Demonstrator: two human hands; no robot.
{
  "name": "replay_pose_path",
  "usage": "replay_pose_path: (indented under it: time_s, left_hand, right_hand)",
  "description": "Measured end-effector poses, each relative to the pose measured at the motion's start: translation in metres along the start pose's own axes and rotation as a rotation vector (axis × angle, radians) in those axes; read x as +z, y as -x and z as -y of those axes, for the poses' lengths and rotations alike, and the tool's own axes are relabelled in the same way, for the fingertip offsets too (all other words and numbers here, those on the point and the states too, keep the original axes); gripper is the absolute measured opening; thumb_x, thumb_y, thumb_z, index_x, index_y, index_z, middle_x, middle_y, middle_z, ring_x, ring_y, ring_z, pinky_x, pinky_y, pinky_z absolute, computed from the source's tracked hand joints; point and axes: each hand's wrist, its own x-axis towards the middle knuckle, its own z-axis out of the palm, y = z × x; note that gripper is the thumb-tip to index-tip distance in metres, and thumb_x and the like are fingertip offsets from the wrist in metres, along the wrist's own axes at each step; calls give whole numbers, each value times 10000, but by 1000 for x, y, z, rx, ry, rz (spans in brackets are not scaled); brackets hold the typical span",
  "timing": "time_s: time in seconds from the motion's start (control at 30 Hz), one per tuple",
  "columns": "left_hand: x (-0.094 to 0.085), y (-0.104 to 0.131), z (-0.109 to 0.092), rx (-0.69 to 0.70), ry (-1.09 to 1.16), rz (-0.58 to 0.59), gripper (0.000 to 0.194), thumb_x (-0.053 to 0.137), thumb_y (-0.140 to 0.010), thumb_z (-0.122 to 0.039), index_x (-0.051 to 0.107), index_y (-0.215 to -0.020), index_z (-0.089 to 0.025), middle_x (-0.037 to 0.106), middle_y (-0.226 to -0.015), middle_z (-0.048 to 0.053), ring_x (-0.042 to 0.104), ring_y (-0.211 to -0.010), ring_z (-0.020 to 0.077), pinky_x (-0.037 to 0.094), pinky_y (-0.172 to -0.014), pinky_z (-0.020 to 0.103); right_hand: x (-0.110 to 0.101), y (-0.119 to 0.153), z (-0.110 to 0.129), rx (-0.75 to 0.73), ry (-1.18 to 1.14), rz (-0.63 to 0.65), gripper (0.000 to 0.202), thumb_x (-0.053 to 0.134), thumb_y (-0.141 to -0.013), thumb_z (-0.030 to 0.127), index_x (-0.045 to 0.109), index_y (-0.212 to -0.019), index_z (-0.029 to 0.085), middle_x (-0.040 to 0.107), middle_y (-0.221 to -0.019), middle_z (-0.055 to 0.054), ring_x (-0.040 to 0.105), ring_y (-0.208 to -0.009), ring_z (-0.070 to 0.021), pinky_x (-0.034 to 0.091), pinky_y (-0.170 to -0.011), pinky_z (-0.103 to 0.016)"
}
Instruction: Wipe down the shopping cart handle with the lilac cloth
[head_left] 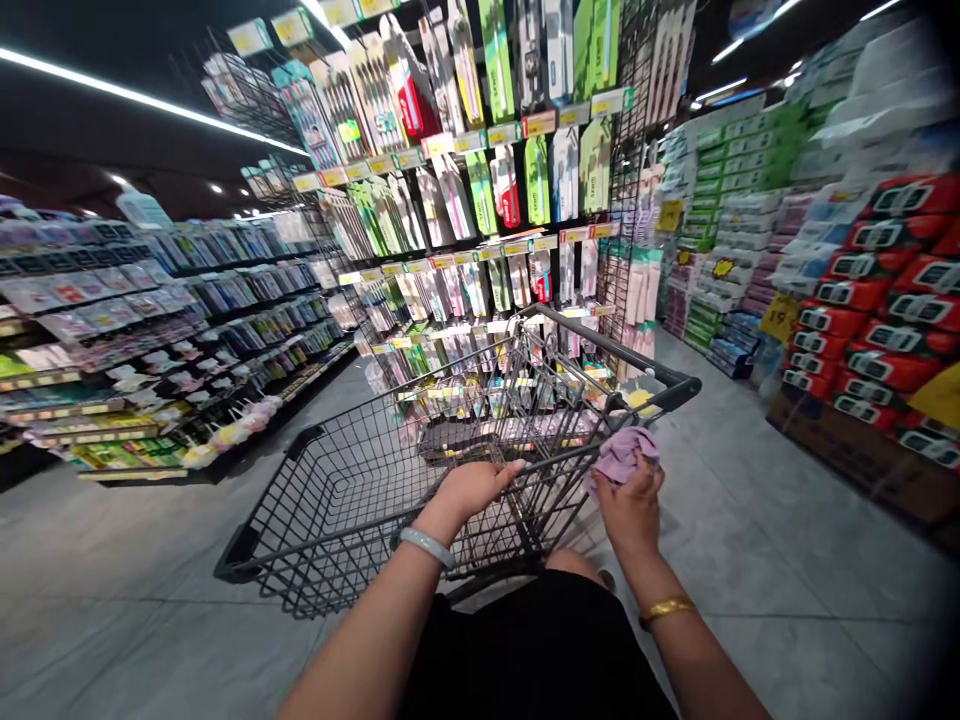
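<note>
A black wire shopping cart (352, 470) stands sideways in front of me, its basket to the left and its handle to the right. My left hand (474, 488) is closed over the near top rim of the cart, thumb lying along the rail. In my right hand (628, 500) a crumpled purple cloth (626, 458) is gripped, close beside the near end of the cart's handle (637, 360). Whether the cloth touches the cart's frame I cannot tell. Inside the basket I see only bare wire mesh.
Behind the cart rises a rack of packaged toothbrushes (480, 190). Stocked shelves (150, 340) line the left side. Stacked red packs (862, 320) and green-and-white packs (750, 160) stand at the right. Grey tiled floor (750, 560) runs between them.
</note>
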Motion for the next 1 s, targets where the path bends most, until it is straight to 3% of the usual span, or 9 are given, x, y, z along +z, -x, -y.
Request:
replay_pose_path:
  time_s: [0.17, 0.27, 0.33, 0.4, 0.47, 0.57, 0.67, 0.77, 1.0]
  left_hand:
    - [0, -5, 2, -36, 53, 35, 986, 82, -774, -902, 737, -936, -184, 748, -879, 119, 680, -886, 309, 467, -827, 379]
    - [0, -7, 5, -61, 119, 91, 967, 116, -769, -910, 728, -987, -195, 752, -788, 86, 684, -869, 296, 464, -838, 377]
    - [1, -9, 6, -55, 141, 122, 961, 133, -772, -908, 724, -1011, -190, 748, -737, 76, 681, -900, 296, 457, -857, 373]
    - [1, -10, 7, -39, 136, 124, 959, 140, -777, -905, 728, -995, -179, 746, -718, 78, 676, -929, 296, 447, -878, 368]
    - [2, -9, 8, -32, 129, 115, 955, 141, -777, -906, 731, -969, -180, 745, -714, 75, 675, -930, 294, 443, -882, 369]
    - [2, -6, 6, -46, 133, 112, 936, 145, -775, -909, 719, -978, -198, 746, -707, 59, 679, -924, 292, 448, -858, 372]
    - [1, -3, 4, -51, 139, 112, 924, 161, -775, -909, 701, -1013, -197, 746, -700, 54, 684, -926, 294, 455, -834, 367]
    - [0, -2, 4, -49, 141, 114, 925, 172, -773, -910, 707, -995, -189, 745, -701, 61, 686, -906, 293, 456, -825, 360]
    - [1, -4, 7, -6, 152, 119, 949, 165, -773, -911, 720, -986, -171, 735, -693, 71, 685, -829, 278, 452, -809, 352]
  right_hand:
    - [19, 29, -10, 159, -267, -14, 547, 599, -729, 397, 427, -1206, 190, 530, -1180, -141, 529, -1116, -288, 412, -999, -492]
    - [21, 50, 8, 407, -410, 43, 543, 615, -710, 407, 424, -1184, 224, 569, -1110, -82, 570, -1015, -240, 457, -935, -434]
    - [14, 45, 30, 483, -473, 31, 523, 610, -729, 392, 424, -1193, 237, 584, -1082, -59, 587, -954, -213, 481, -879, -393]
    - [3, 27, 51, 383, -494, -17, 496, 601, -758, 352, 427, -1210, 243, 582, -1114, -61, 590, -952, -202, 484, -870, -375]
    - [-4, 10, 63, 168, -429, -27, 451, 598, -778, 326, 449, -1195, 240, 578, -1138, -74, 584, -1000, -217, 477, -899, -392]
    - [1, 16, 54, -52, -203, 46, 357, 585, -797, 328, 502, -1128, 224, 565, -1156, -119, 578, -1043, -268, 487, -898, -440]
    - [19, 59, 26, -21, -22, 129, 344, 554, -792, 334, 518, -1103, 190, 546, -1190, -187, 603, -984, -306, 519, -817, -471]
    - [32, 92, 15, 12, -52, 259, 357, 526, -768, 268, 515, -1119, 200, 586, -1143, -154, 616, -985, -293, 530, -818, -451]
    - [18, 54, 54, -165, -245, 171, 378, 549, -777, 217, 517, -1154, 221, 606, -1131, -96, 584, -1090, -248, 478, -949, -419]
